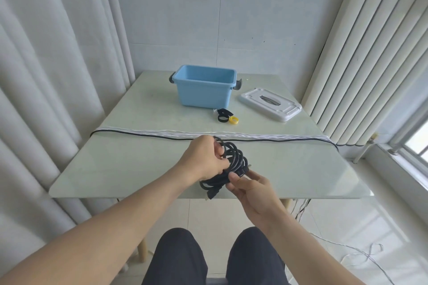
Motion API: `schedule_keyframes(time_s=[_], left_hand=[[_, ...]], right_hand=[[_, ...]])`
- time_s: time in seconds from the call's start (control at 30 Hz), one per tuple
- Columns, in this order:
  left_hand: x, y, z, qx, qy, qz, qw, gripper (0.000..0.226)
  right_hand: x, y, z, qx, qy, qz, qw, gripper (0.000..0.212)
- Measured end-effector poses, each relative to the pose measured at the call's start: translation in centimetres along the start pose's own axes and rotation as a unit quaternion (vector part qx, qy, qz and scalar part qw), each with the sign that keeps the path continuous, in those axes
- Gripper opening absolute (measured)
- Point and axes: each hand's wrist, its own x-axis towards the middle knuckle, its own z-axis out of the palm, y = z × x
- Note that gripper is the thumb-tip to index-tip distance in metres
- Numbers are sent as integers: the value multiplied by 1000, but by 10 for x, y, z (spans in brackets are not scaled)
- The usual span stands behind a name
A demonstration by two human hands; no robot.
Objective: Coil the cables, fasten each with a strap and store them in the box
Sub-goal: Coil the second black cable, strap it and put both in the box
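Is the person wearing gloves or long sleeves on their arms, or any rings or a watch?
No gloves. The left hand and right hand are both bare, and so are both forearms all the way to the edge of the picture; no sleeves show. There is no watch, bracelet or ring that I can see. The only clothing in view is dark trousers over the knees at the bottom.

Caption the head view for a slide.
Both hands, left hand and right hand, hold a coiled black cable before the blue box.
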Motion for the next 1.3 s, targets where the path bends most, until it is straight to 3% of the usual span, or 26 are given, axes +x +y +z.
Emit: schedule_keyframes(time_s=[0.1,0.27,0.5,0.6,0.9,1.07,1.3], left_hand=[[-4,4,5,51,-3,18,999,25],[-7,3,13,11,-45,-25,999,35],[-3,-3,26,-18,-106,-69,992,47],[-4,-1,26,-32,-98,-70,992,51],[-10,-5,44,44,-25,22,998,29],[-9,-10,51,64,-17,45,997,24],[-9,-23,60,55,17,58,997,22]], right_hand=[[-10,3,1,11,25,3,1000,23],[-16,5,-8,-10,37,11,999,15],[-12,15,-22,-45,54,2,998,28],[-9,16,-25,-50,54,-1,997,25],[-12,11,-35,-21,36,61,997,23],[-14,11,-35,-25,46,55,997,16],[-11,12,-39,-31,37,56,997,23]])
